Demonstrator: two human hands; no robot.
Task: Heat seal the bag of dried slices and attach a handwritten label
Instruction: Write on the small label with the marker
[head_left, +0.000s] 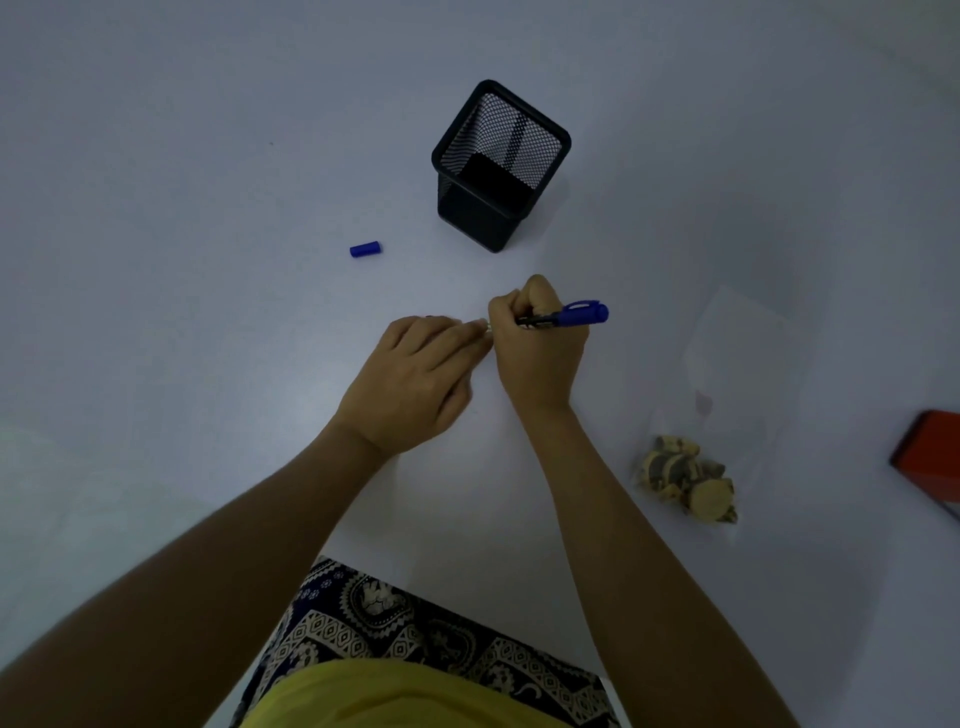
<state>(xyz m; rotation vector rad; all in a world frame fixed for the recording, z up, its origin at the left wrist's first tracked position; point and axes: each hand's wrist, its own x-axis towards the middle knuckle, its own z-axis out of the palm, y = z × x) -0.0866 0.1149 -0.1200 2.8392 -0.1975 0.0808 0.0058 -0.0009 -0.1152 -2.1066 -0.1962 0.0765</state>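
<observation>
Head view.

Hands: right hand (537, 353), fingers curled into a writing grip around a blue pen (569, 315); pen lies nearly level, capped end pointing right, tip hidden behind the knuckles. Wrist bent, forearm running down to the lower right.

Left hand (415, 379), palm down, fingers extended and close together, tips pressed to the surface (182, 182) just beside the right hand's knuckles; whether it pins a label cannot be told, as nothing shows beneath the fingers. Forearm runs to the lower left.

Pen cap (365, 249): blue, lying on its side, beyond the left hand, apart from both hands.

Pen holder (498, 166): black mesh, square, upright, beyond the hands.

Bag (722, 415): clear, lying flat to the right of the right forearm, dried slices (685, 478) gathered at its near end.

Red box (930, 457): at the right edge, partly cut off.
</observation>
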